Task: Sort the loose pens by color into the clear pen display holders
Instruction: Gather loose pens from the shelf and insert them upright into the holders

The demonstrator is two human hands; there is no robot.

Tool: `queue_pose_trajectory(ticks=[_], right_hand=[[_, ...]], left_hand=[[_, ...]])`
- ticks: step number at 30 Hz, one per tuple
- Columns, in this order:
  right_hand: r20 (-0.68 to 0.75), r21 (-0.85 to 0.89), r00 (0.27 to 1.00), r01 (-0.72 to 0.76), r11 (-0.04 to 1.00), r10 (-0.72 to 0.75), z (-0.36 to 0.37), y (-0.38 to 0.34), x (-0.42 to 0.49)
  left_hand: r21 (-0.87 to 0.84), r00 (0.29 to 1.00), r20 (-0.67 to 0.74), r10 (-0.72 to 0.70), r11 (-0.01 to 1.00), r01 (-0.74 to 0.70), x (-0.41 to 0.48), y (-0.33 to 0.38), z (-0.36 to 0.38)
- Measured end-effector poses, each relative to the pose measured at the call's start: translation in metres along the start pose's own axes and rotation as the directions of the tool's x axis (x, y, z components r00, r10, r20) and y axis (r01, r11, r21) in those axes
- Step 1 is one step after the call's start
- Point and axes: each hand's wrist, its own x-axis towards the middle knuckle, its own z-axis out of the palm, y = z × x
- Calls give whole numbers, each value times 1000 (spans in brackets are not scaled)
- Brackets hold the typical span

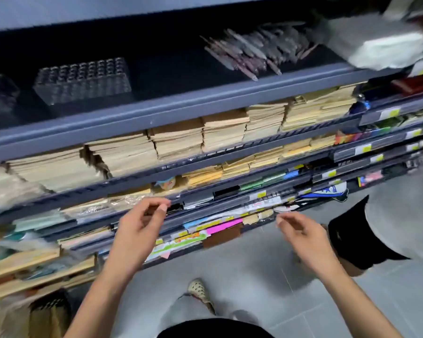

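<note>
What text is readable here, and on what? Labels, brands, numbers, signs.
Nothing reads legibly; the whole frame is motion-blurred.
Yellow-and-white price tags on the shelf rails: print too small and blurred.
Colourful packets lower down: printed, unreadable.
White-and-blue packet: markings blurred.
Loose pens and clear pen holder: no print visible.

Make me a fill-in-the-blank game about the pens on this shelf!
1. The loose pens lie on the ___ shelf.
2. The clear holder stands to the ___ of the pens.
3. The clear holder has ___ pens in it yet.

Missing words: top, left, no.
</note>
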Motion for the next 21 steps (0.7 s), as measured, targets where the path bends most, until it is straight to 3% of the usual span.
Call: queue_pose_trajectory(ticks=[2, 4, 6, 9, 13, 17, 21], right_hand=[[-43, -7, 997, 61, 998, -61, -10, -22, 36], [-101, -29, 983, 149, 988, -151, -25, -51, 73], [-148, -121, 942, 284, 951, -301, -41, -78, 110], [-160, -354, 844, 436, 828, -513, -61, -108, 165], [-78, -532, 779, 495, 687, -622, -74, -126, 230], [-37, -585, 685, 576, 571, -728, -72, -114, 262], [-135, -539, 609, 617, 573, -782, -66, -109, 269]], left_hand=[[255, 968, -32, 250, 938, -234, 43, 32, 7], [428, 881, -5, 473, 797, -425, 88, 65, 19], [516, 834, 47, 550, 702, -491, 133, 91, 32], [692, 876, 93, 473, 602, -399, 189, 115, 58], [916, 953, 49, 300, 366, -163, 236, 123, 86], [924, 966, 37, 256, 358, -130, 249, 121, 92], [923, 976, 37, 214, 366, -115, 245, 127, 93]])
